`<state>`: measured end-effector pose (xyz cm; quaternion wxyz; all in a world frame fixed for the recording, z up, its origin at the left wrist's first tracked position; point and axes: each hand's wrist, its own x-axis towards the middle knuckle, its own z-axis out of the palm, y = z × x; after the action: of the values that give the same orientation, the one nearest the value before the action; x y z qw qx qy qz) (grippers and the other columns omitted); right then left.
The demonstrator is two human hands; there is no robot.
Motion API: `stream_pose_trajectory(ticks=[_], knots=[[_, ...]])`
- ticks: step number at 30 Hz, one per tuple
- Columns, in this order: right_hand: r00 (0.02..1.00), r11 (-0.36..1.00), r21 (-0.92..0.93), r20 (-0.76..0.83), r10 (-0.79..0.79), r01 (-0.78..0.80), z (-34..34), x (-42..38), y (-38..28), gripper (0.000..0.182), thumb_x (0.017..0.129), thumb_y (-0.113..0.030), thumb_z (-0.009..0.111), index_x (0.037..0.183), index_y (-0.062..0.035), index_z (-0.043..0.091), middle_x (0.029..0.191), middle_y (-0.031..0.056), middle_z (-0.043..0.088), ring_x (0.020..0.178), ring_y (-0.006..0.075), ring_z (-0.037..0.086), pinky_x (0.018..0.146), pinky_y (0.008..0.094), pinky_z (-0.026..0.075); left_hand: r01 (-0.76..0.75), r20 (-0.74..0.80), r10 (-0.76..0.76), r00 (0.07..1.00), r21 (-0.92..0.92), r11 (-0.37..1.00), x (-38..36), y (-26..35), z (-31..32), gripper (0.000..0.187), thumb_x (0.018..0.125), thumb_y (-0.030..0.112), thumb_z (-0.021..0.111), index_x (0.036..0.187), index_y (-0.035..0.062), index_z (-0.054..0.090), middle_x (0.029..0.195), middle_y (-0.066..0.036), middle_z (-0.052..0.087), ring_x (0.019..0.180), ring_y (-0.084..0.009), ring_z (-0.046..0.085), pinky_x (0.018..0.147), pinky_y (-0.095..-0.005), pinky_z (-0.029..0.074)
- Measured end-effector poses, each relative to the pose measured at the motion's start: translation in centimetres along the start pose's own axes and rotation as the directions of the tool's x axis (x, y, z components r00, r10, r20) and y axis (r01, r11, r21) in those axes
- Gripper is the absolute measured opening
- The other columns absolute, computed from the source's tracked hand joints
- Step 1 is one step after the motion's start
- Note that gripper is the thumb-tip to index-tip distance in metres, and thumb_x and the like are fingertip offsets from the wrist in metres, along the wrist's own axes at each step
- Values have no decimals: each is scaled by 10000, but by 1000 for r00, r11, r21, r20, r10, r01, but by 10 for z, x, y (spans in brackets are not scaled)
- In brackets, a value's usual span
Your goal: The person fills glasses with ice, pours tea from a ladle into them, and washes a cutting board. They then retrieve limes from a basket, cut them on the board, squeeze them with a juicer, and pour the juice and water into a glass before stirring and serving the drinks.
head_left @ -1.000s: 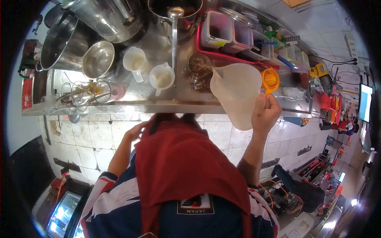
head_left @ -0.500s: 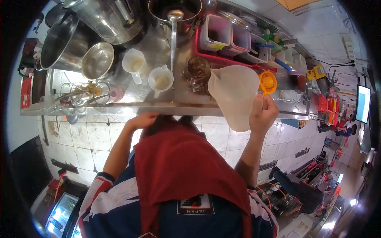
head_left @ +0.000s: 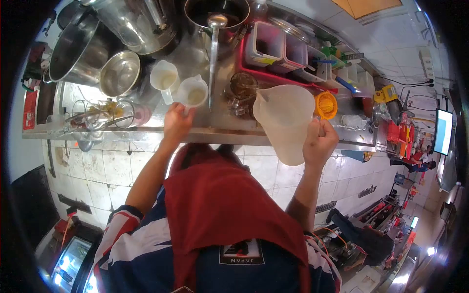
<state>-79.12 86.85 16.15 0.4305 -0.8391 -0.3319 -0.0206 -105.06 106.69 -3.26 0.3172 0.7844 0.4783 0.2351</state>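
Observation:
My right hand (head_left: 321, 139) is closed round the handle of a large translucent plastic pitcher (head_left: 286, 117). The pitcher overhangs the counter's front edge, its spout pointing left at a glass of dark brown contents (head_left: 244, 85). Ice cubes (head_left: 238, 106) lie just below that glass. At the counter edge, my left hand (head_left: 179, 122) has its fingers closed at the handle of a small white measuring cup (head_left: 193, 92), which holds a little pale liquid. A second measuring cup (head_left: 164, 77) stands right beside it on the left.
A ladle (head_left: 215, 58) rests across a dark pot (head_left: 217, 12) at the back. Steel pots (head_left: 73, 46) and a steel bowl (head_left: 120, 74) stand left. Plastic bins (head_left: 265, 44) sit in a red tray behind the pitcher, with an orange juicer (head_left: 326, 105) to the right.
My left hand has risen from the apron to the measuring cup's handle, and that cup has shifted left and back toward the other one. The right hand keeps hold of the pitcher, almost unmoved.

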Motion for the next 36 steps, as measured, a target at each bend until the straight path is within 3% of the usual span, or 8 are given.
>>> stream_pose_trajectory(ticks=[4, 9, 15, 19, 22, 25, 35, 36], knots=[[998, 996, 61, -11, 66, -66, -5, -2, 7, 356, 846, -150, 597, 594, -21, 381, 510, -17, 317, 530, 70, 301, 466, 288, 238, -73, -123, 70, 990, -24, 997, 19, -2, 1, 236, 808, 240, 710, 805, 12, 646, 889, -183, 606, 783, -397, 609, 670, -450, 492], [911, 737, 611, -61, 409, -290, -21, -20, 12, 257, 855, -110, 524, 628, -35, 429, 589, -28, 369, 519, 43, 370, 444, 212, 279, -142, -274, 164, 948, 97, 985, 51, -11, -4, 227, 805, 231, 716, 804, 15, 648, 888, -175, 612, 788, -387, 612, 674, -444, 493], [942, 450, 849, 146, 303, -276, -28, -65, 30, 234, 818, -41, 500, 602, -35, 410, 562, -38, 351, 508, 58, 354, 438, 215, 262, -254, -279, 316, 907, 235, 938, 103, -36, -16, 253, 819, 257, 704, 812, 10, 648, 865, -187, 627, 798, -385, 609, 696, -448, 488], [990, 970, 206, -73, -117, 130, 25, -89, 10, 256, 769, -46, 528, 550, -23, 399, 541, -49, 383, 505, 62, 344, 446, 270, 254, -238, -186, 309, 932, 327, 915, 120, -42, -23, 344, 846, 305, 690, 874, -34, 641, 898, -207, 639, 796, -376, 632, 696, -419, 498], [968, 574, 783, 233, 89, -242, 74, -96, -6, 284, 789, -102, 556, 562, -23, 406, 539, -37, 372, 527, 58, 336, 456, 271, 262, -5, -20, 5, 1000, -2, 1000, 103, -16, -63, 359, 893, 330, 640, 998, -13, 646, 918, -134, 674, 771, -234, 654, 682, -335, 506], [952, 630, 739, 307, 0, -239, 131, -104, -13, 272, 811, -102, 499, 575, -15, 396, 564, -19, 376, 543, 65, 330, 461, 276, 260, 182, -53, -250, 967, -542, 820, 69, 14, -116, 327, 938, 315, 584, 973, -7, 631, 836, -59, 644, 724, -132, 610, 648, -268, 476], [972, 577, 806, 219, -89, -129, 259, -114, -30, 276, 812, -172, 562, 614, -10, 459, 565, 99, 433, 534, 190, 391, 526, 343, 336, 62, -184, -104, 977, -224, 973, 8, 33, -156, 238, 912, 194, 623, 1013, -20, 602, 917, -69, 612, 812, -151, 560, 746, -281, 452], [952, 602, 791, 259, -161, -113, 264, -115, -27, 259, 822, -197, 574, 659, -13, 491, 612, 114, 492, 565, 226, 436, 555, 363, 360, -73, -193, 74, 978, 13, 997, 7, 42, -159, 214, 893, 130, 623, 1041, -19, 582, 961, -95, 600, 879, -187, 565, 824, -306, 451]])
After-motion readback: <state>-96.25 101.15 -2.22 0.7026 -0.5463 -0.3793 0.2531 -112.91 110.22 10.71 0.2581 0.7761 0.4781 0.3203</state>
